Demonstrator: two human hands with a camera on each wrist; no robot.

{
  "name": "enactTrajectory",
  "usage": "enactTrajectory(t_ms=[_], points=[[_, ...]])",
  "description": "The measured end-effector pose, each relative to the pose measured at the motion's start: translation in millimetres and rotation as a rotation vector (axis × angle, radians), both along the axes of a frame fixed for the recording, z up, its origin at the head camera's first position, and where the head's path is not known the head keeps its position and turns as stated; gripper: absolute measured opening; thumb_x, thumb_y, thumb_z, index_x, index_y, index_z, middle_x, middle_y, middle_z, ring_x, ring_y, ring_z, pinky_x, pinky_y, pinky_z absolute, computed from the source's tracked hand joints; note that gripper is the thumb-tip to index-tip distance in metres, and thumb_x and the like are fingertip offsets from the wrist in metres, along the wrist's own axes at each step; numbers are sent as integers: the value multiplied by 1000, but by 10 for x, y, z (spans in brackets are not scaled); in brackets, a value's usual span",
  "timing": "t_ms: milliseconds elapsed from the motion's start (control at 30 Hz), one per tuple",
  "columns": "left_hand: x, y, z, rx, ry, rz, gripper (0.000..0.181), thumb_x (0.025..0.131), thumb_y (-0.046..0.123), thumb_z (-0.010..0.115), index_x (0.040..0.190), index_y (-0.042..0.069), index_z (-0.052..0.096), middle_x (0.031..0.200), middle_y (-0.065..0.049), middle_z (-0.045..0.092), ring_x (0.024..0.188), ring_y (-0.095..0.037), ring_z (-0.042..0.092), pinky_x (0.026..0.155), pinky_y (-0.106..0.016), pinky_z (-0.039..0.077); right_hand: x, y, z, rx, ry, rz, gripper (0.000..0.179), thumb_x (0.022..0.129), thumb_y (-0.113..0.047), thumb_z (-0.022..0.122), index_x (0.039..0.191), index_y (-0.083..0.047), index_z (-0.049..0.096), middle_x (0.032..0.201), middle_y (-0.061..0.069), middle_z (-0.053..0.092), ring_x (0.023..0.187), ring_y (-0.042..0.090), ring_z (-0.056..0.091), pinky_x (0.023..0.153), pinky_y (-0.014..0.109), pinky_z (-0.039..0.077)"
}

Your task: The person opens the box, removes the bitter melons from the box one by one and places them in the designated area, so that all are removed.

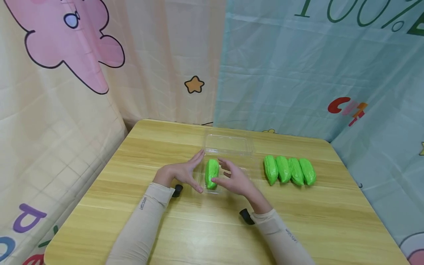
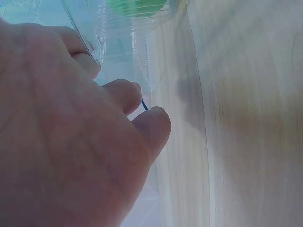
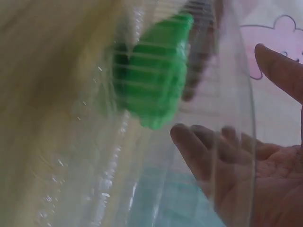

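Note:
A clear plastic box lies on the table with its hinged lid (image 1: 228, 143) folded back behind it. In the left part of its base stretches one bright green, ridged, glossy oblong piece (image 1: 212, 173), seen through the clear wall in the right wrist view. My left hand (image 1: 180, 173) is at the left side of the base, thumb and fingers spread wide along its edge. Over the base, just right of the green piece, my right hand (image 1: 236, 179) has loosely bent fingers, its thumb overlapping the piece in the head view. A gap shows between its thumb and fingers in the right wrist view.
To the right of the box, several matching green pieces (image 1: 289, 170) lie side by side in a row. The wooden table (image 1: 198, 228) has rounded corners, and printed curtains (image 1: 281, 73) hang behind it and at both sides. A dark strap piece shows at each wrist.

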State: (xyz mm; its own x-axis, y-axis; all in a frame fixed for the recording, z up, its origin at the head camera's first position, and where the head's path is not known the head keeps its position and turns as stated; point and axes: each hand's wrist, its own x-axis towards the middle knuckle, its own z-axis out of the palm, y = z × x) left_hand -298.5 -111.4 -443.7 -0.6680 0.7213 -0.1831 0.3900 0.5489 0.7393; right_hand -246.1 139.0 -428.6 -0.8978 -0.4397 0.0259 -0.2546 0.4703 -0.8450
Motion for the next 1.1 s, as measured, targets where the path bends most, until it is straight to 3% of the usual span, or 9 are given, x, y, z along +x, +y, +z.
enactTrajectory(t_ms=[233,333,467,567,800,1100], points=[[-13,3,10,-8,6,6,144,73,36,92,158,15,-22,163,-6,-30,149,-32,-15,119,-57,11,15,-126,-127,43,23,49,82,94,-28,74,154,5,29,156,25,35,140,39,38,109,51,39],[-18,2,15,-6,11,-1,144,73,37,92,157,13,-22,163,-7,-31,149,-32,-16,119,-57,10,26,-151,-128,73,20,-3,81,95,-29,73,154,5,30,155,26,37,138,39,41,108,51,41],[-23,1,14,-4,14,-6,144,73,39,91,157,15,-23,163,-7,-31,149,-30,-18,119,-56,9,30,-162,-126,144,36,-96,79,94,-30,74,151,7,34,141,25,51,117,36,57,96,50,51],[-24,0,4,-3,11,-6,145,72,43,91,157,16,-23,163,-7,-30,149,-29,-18,120,-55,9,20,-156,-172,210,55,-138,78,92,-28,75,149,8,37,131,23,57,105,31,60,88,48,53],[-16,5,16,-3,9,-5,147,70,48,91,158,15,-22,163,-6,-30,149,-28,-18,120,-52,8,21,-143,-238,242,69,-160,71,92,-13,74,148,10,37,132,26,57,109,34,59,94,51,51],[14,8,48,-7,-3,2,145,72,43,92,158,16,-22,163,-6,-30,149,-28,-17,120,-52,9,35,-151,-209,208,61,-170,69,93,-13,73,148,9,38,133,26,57,113,36,60,95,50,52]])
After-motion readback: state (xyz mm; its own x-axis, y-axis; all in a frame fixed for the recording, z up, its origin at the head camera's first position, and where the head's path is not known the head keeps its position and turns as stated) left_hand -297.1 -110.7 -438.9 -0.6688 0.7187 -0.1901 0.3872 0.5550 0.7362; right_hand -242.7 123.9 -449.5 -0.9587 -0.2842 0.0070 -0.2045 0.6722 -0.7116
